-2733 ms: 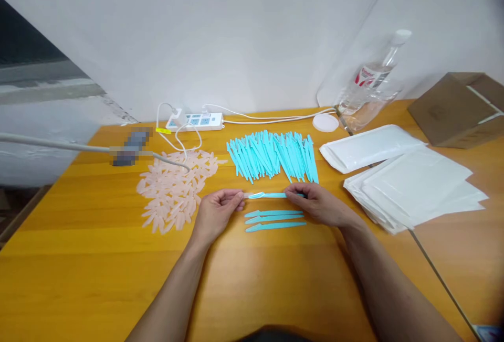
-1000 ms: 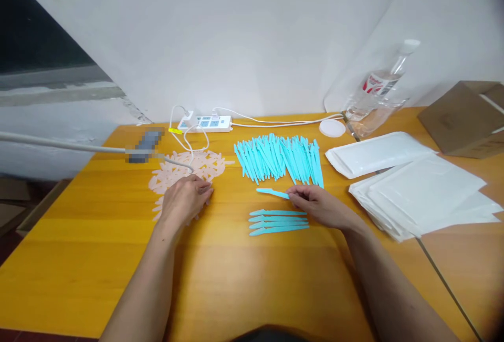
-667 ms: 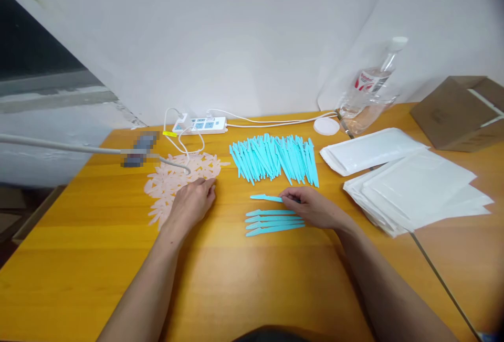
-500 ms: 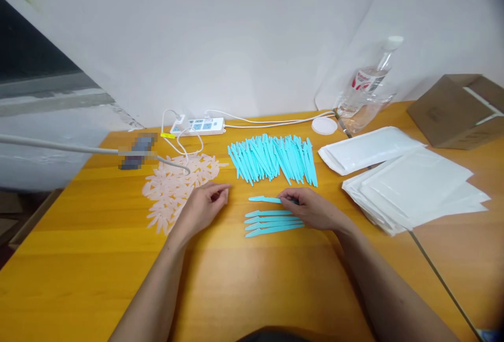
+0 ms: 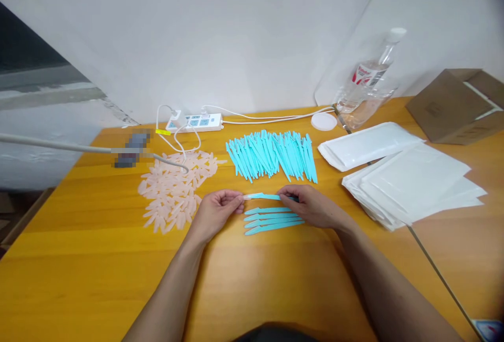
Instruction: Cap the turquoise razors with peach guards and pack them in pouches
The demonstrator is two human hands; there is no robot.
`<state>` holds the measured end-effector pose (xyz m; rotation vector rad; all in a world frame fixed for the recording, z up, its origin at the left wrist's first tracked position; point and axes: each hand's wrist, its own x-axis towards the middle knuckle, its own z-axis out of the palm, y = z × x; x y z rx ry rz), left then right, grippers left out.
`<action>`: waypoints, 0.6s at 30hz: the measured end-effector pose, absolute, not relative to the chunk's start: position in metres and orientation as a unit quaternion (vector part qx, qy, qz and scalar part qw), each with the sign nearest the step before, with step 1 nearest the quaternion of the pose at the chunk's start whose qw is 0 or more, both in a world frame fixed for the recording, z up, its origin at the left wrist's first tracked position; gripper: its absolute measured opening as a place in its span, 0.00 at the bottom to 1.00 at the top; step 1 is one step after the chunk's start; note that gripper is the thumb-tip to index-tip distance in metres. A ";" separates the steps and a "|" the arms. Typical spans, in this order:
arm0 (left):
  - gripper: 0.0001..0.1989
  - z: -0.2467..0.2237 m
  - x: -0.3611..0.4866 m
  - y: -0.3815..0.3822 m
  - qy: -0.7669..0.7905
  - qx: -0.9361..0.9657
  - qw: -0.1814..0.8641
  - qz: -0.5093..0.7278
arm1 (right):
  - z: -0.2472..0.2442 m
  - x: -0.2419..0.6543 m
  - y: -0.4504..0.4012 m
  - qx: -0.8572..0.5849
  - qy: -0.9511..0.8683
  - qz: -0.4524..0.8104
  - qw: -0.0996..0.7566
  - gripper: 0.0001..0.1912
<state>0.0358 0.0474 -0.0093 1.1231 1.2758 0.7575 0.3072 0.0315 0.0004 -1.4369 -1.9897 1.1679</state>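
Note:
My right hand [image 5: 309, 205] grips a turquoise eyebrow razor [image 5: 271, 196] by its handle, the blade end pointing left. Pinched between the thumb and fingers of my left hand [image 5: 221, 211] is a translucent pinkish blade cap [image 5: 248, 196], which meets the razor's blade end; how far it covers the blade is too small to tell. Just below lie several turquoise razors [image 5: 271, 223] in a row, their handle ends partly under my right hand. A heap of loose pinkish caps [image 5: 173, 190] spreads to the left, and a pile of turquoise razors [image 5: 271, 156] sits behind my hands.
White plastic packets [image 5: 413, 179] lie at the right, before a cardboard box [image 5: 452, 106]. A clear bottle [image 5: 366, 77], a clear cup [image 5: 372, 106] and a round white lid [image 5: 324, 121] stand farther back. A power strip [image 5: 197, 122] with cables is by the wall.
My left hand has moved right from beside the cap heap, and a cap now shows at its fingertips, against the razor's blade end. My right hand keeps its hold on the razor.

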 end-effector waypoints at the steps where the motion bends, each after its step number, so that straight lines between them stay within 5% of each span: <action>1: 0.19 -0.010 0.038 0.047 0.547 0.488 0.596 0.327 | 0.001 0.307 0.031 -0.519 -0.715 0.420 0.209 0.15; 7: 0.16 -0.012 0.047 0.042 0.549 0.545 0.557 0.302 | -0.001 0.299 0.030 -0.503 -0.743 0.381 0.223 0.14; 18: 0.12 -0.013 0.045 0.035 0.455 0.827 0.232 0.235 | -0.006 0.294 0.027 -0.485 -0.811 0.255 0.204 0.16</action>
